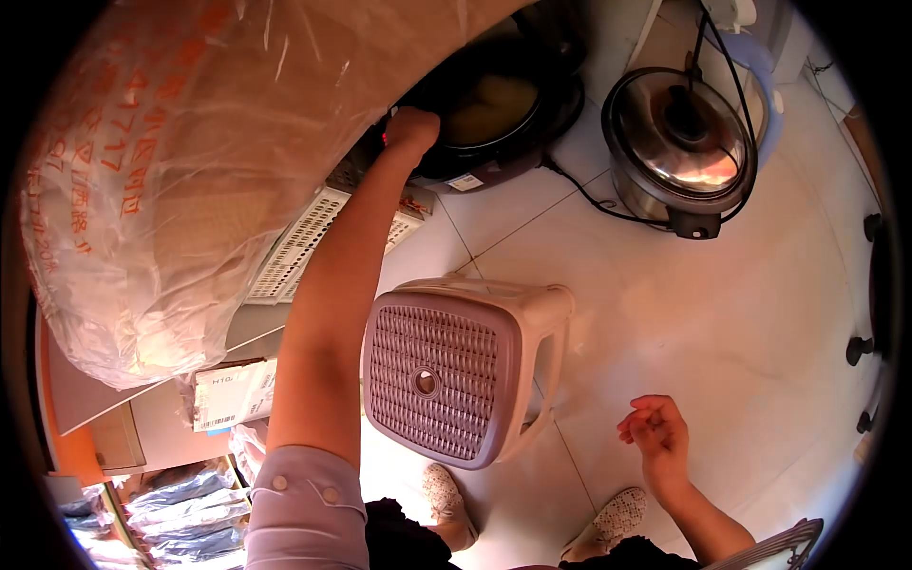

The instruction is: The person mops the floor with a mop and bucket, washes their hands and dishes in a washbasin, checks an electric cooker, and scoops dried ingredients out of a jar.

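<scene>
Stool point(465, 370): mauve woven-look plastic top with round hole, pale open-sided legs; landmark for all places below.
Cooker point(546, 133): black, round, wide-mouthed, uncovered; beyond the stool. Yellowish contents point(494, 104) inside, too dark to identify.
Left hand point(413, 128): far past the stool, at the cooker's near-left edge; fingers curled in, can't tell if they grip the rim or something on it.
Right hand point(660, 437): right of the stool, over the tiles; half-curled, nothing seen in it, released.
Step, my read: handling at the cooker's edge. Best done with fingers outside the bowl, wrist high, steady pressure so it doesn't tip or slide.
Reach: arm goes out long past the stool's left side; shorter reach would give better control, right hand could brace the other side.
Cord point(576, 181): thin, black, from cooker towards silver lidded metal pot point(655, 142), beyond-right of stool; dragging could snag it.
Bag point(180, 209): clear plastic, orange-red print, brown bulk inside; left of stool, close to my forearm in view, elbow best clear of it.
</scene>
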`<state>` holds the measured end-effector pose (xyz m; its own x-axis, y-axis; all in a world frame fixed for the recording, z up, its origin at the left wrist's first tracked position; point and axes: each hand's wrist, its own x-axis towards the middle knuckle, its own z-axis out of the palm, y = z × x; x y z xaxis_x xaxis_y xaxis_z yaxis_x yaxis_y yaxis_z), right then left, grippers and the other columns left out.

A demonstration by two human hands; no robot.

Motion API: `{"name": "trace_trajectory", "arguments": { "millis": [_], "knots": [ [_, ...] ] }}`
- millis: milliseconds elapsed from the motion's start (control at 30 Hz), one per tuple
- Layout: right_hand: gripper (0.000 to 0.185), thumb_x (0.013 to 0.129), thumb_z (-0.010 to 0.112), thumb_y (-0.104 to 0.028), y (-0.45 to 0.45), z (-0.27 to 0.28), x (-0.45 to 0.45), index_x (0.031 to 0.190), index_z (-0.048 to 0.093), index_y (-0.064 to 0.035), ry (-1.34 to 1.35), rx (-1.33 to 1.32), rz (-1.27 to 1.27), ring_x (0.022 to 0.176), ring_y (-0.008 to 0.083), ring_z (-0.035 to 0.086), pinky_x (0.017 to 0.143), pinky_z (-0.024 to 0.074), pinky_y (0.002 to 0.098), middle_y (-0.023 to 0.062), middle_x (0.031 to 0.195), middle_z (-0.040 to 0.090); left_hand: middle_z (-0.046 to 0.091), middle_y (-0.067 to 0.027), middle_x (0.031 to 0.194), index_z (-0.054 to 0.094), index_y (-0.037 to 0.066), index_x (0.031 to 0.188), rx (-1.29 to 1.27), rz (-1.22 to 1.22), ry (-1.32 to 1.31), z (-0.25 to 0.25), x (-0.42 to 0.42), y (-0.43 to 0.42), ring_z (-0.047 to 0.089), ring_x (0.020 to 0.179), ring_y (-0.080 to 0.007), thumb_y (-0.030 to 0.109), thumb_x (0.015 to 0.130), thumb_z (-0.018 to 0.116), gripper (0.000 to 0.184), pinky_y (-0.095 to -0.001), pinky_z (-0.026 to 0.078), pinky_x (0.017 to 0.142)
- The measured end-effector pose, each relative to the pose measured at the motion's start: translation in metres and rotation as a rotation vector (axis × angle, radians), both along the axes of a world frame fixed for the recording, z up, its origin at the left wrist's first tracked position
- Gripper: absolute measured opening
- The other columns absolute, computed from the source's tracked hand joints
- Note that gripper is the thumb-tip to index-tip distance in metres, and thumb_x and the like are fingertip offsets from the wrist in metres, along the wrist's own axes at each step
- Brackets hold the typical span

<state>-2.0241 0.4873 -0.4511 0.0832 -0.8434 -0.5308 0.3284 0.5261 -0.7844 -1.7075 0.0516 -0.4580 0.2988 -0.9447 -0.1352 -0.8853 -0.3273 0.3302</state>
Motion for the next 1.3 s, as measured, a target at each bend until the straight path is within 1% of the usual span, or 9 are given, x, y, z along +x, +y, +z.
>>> {"name": "trace_trajectory", "arguments": {
  "millis": [67, 300, 500, 567, 600, 667, 1100, 1200, 1300],
  "knots": [
    [0.015, 0.090, 0.048, -0.005, -0.001, 0.000, 0.000, 0.105, 0.049, -0.0027, 0.004, 0.000, 0.011, 0.076, 0.0109, 0.054, 0.073, 0.0456, 0.0257, 0.0061, 0.082, 0.059, 0.064, -0.0224, 0.093, 0.066, 0.001, 0.083, -0.100, -0.190, -0.381, -0.001, 0.006, -0.002, 0.063, 0.092, -0.0333, 0.024, 0.075, 0.056, 0.026, -0.0377, 0.051, 0.079],
    [0.015, 0.091, 0.050, -0.009, -0.001, -0.003, 0.000, 0.106, 0.049, -0.0030, 0.000, -0.009, 0.020, 0.077, 0.0103, 0.054, 0.073, 0.0461, 0.0263, 0.0053, 0.083, 0.058, 0.064, -0.0182, 0.096, 0.068, 0.006, 0.087, -0.138, -0.269, -0.535, 0.018, -0.032, 0.037, 0.061, 0.094, -0.0326, 0.018, 0.076, 0.049, 0.026, -0.0394, 0.049, 0.082],
    [0.015, 0.091, 0.050, -0.008, 0.000, -0.004, 0.000, 0.105, 0.049, -0.0025, 0.013, -0.009, 0.024, 0.077, 0.0108, 0.054, 0.072, 0.0459, 0.0261, 0.0057, 0.083, 0.058, 0.062, -0.0255, 0.098, 0.064, -0.004, 0.088, -0.028, -0.406, -0.367, -0.020, -0.017, 0.003, 0.059, 0.099, -0.0366, 0.017, 0.073, 0.051, 0.029, -0.0366, 0.047, 0.086],
    [0.015, 0.091, 0.050, -0.008, -0.001, -0.003, 0.001, 0.105, 0.049, -0.0023, 0.017, -0.014, 0.029, 0.076, 0.0110, 0.054, 0.072, 0.0458, 0.0260, 0.0059, 0.083, 0.058, 0.064, -0.0201, 0.078, 0.064, -0.004, 0.085, 0.033, -0.059, 0.116, -0.021, -0.020, 0.003, 0.065, 0.074, -0.0293, 0.014, 0.076, 0.050, 0.024, -0.0374, 0.050, 0.063],
    [0.015, 0.091, 0.049, -0.008, -0.002, -0.002, 0.002, 0.105, 0.049, -0.0022, 0.013, -0.009, 0.024, 0.075, 0.0111, 0.054, 0.072, 0.0457, 0.0259, 0.0060, 0.082, 0.059, 0.064, -0.0201, 0.078, 0.064, -0.004, 0.085, 0.031, -0.057, 0.117, -0.008, -0.023, 0.010, 0.065, 0.074, -0.0293, 0.014, 0.076, 0.050, 0.024, -0.0374, 0.050, 0.063],
    [0.015, 0.091, 0.049, -0.007, -0.002, -0.001, 0.003, 0.105, 0.049, -0.0022, 0.008, -0.006, 0.019, 0.075, 0.0112, 0.054, 0.071, 0.0455, 0.0258, 0.0062, 0.082, 0.059, 0.043, 0.0002, 0.053, 0.063, 0.003, 0.084, 0.369, 0.085, 0.586, 0.029, -0.033, 0.032, 0.028, 0.039, -0.0080, 0.011, 0.085, 0.050, 0.015, -0.0247, 0.018, 0.034],
    [0.016, 0.090, 0.049, -0.007, 0.000, -0.003, 0.009, 0.106, 0.049, -0.0028, 0.011, -0.014, 0.042, 0.075, 0.0109, 0.054, 0.071, 0.0454, 0.0258, 0.0064, 0.082, 0.059, 0.042, 0.0053, 0.055, 0.064, 0.011, 0.091, 0.211, 0.086, 0.620, 0.054, 0.012, 0.060, 0.028, 0.041, -0.0039, 0.017, 0.085, 0.052, 0.015, -0.0208, 0.014, 0.036],
    [0.017, 0.090, 0.049, -0.006, 0.000, -0.002, 0.010, 0.106, 0.049, -0.0028, 0.008, -0.013, 0.042, 0.075, 0.0110, 0.054, 0.072, 0.0454, 0.0260, 0.0067, 0.083, 0.059, 0.041, 0.0054, 0.055, 0.064, 0.011, 0.092, 0.156, 0.067, 0.622, 0.057, 0.015, 0.063, 0.030, 0.043, -0.0039, 0.018, 0.085, 0.051, 0.015, -0.0205, 0.015, 0.037],
    [0.017, 0.090, 0.049, -0.006, 0.000, -0.002, 0.009, 0.106, 0.049, -0.0027, -0.002, -0.011, 0.038, 0.075, 0.0111, 0.054, 0.072, 0.0453, 0.0261, 0.0070, 0.083, 0.059, 0.047, 0.0032, 0.057, 0.066, 0.010, 0.095, 0.122, 0.070, 0.532, 0.050, 0.019, 0.058, 0.040, 0.048, -0.0065, 0.018, 0.084, 0.052, 0.019, -0.0219, 0.028, 0.040]
  ]
}}
